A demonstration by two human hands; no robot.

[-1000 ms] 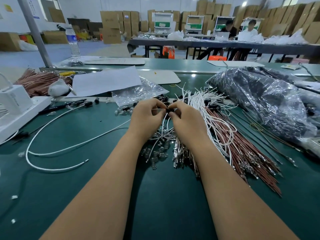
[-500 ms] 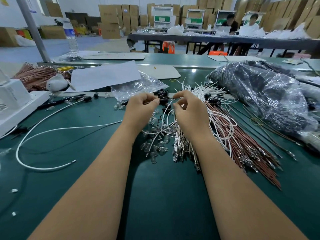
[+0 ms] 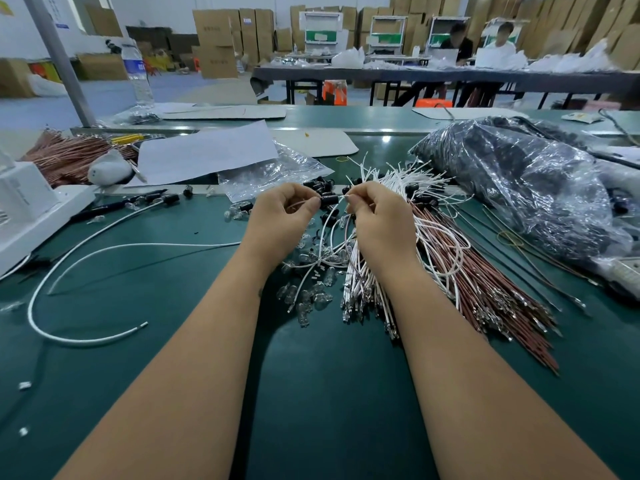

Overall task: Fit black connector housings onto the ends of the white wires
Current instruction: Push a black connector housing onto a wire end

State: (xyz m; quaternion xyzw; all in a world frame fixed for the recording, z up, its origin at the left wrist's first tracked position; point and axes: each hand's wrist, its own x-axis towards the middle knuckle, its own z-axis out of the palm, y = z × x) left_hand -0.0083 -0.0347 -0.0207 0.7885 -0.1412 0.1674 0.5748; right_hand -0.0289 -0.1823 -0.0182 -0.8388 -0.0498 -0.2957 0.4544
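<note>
Housing (image 3: 329, 199) amid wires (image 3: 408, 188), bulbs (image 3: 308, 296)

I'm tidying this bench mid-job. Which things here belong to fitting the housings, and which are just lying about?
In use: left hand and right hand, black housing between them, white wires, loose housings.

Lying about: paper sheet, water bottle, brown wires, bagged black parts.

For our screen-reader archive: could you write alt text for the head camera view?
Two bare hands meet over a green table: the left hand pinches a black connector housing while the right hand pinches a white wire at its end. Bundles of white wires and brown wires lie beneath.
</note>
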